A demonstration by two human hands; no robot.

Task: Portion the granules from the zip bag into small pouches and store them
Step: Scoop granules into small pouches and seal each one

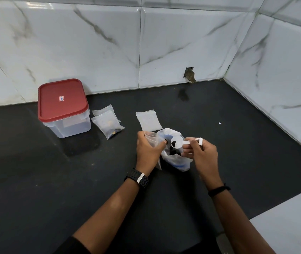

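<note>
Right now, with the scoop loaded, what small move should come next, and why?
Probably tip the scoop leftward into the small pouch. The right hand holds the scoop by its handle with dark granules in the bowl, level, above the zip bag. The left hand grips the pouch right beside the bowl, so only a short tilt seems needed.

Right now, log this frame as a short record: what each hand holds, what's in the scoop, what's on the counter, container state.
left hand: grips a small clear pouch, mouth up
right hand: pinches the white scoop by its handle
scoop contents: a few dark granules
zip bag: open, under the scoop
filled pouches: beside the container
empty pouches: flat, behind the zip bag
container: red lid on
</note>
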